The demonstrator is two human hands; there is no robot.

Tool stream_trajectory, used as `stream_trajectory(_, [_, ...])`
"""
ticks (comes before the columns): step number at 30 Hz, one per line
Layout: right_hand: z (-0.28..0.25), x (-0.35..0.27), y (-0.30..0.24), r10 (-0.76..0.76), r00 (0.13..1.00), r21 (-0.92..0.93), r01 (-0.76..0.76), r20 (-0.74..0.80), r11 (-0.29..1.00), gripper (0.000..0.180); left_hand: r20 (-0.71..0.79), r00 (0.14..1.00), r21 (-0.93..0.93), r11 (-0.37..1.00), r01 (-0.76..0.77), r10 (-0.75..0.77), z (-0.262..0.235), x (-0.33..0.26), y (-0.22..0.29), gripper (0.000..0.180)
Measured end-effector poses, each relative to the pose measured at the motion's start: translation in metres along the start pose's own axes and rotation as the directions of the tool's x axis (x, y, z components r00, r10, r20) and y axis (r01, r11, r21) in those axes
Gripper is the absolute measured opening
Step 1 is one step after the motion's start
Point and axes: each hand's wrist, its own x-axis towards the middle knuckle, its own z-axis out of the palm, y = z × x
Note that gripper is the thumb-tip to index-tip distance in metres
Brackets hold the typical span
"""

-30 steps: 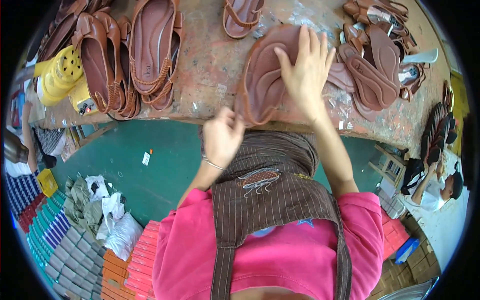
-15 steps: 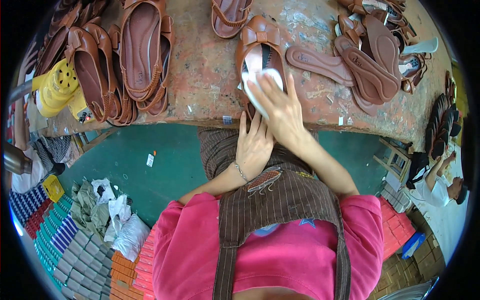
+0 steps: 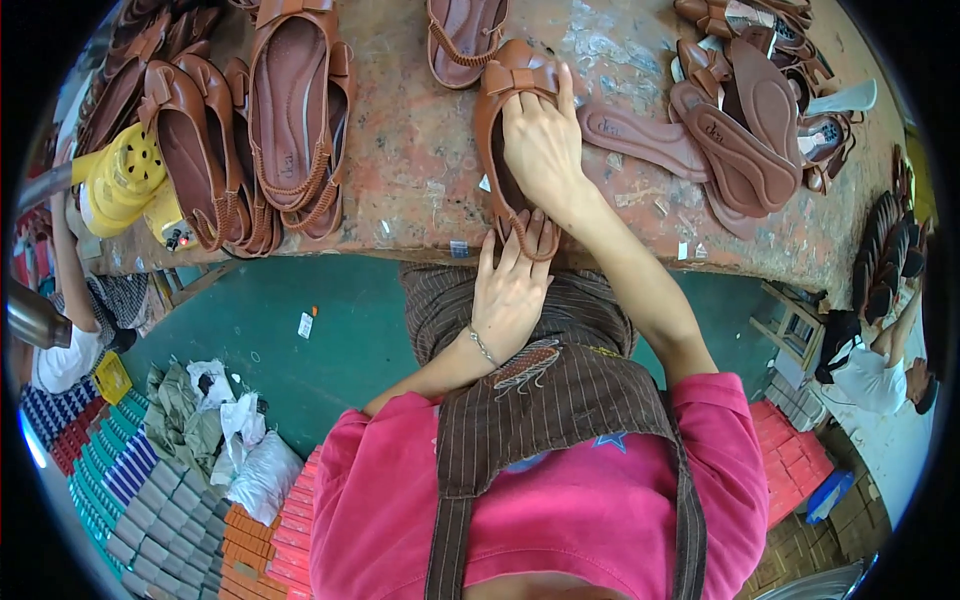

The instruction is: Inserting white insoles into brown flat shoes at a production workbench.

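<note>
A brown slingback flat shoe (image 3: pixel 490 140) with a bow on its toe lies at the table's near edge. My right hand (image 3: pixel 543 150) reaches into it from above; the finger ends are hidden in the toe, under the bow, and the thumb lies along the outer side. At the gathered heel strap (image 3: pixel 540 256), my left hand (image 3: pixel 508 295) holds the back of the shoe, its fingertips curled up into the heel opening. The inside of the shoe is mostly covered by my right hand.
Finished brown flats (image 3: pixel 290 110) stand in a group at left, beside a yellow slotted machine head (image 3: pixel 122 170). Another brown shoe (image 3: pixel 468 40) lies beyond mine. Loose brown insoles (image 3: pixel 735 150) overlap at right, near a pale shoehorn-like piece (image 3: pixel 842 95). Other people work at both sides.
My right hand has moved forward from the shoe's middle into its toe. The white flat piece under it is out of sight. My left fingers have come up onto the heel strap.
</note>
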Motion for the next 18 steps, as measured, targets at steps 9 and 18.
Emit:
stream_trajectory(9, [-0.014,0.003,-0.006,0.025,0.976,0.110,-0.050,0.217,0.993,0.045,-0.083,0.997,-0.065,0.998,-0.013,0.007,-0.003,0.005,-0.003,0.036])
stream_trajectory(18, [0.012,0.008,-0.003,-0.067,0.998,-0.096,0.067,0.005,0.993,0.022,0.027,1.000,-0.087,0.996,0.004,-0.001,-0.009,0.006,-0.007,0.049])
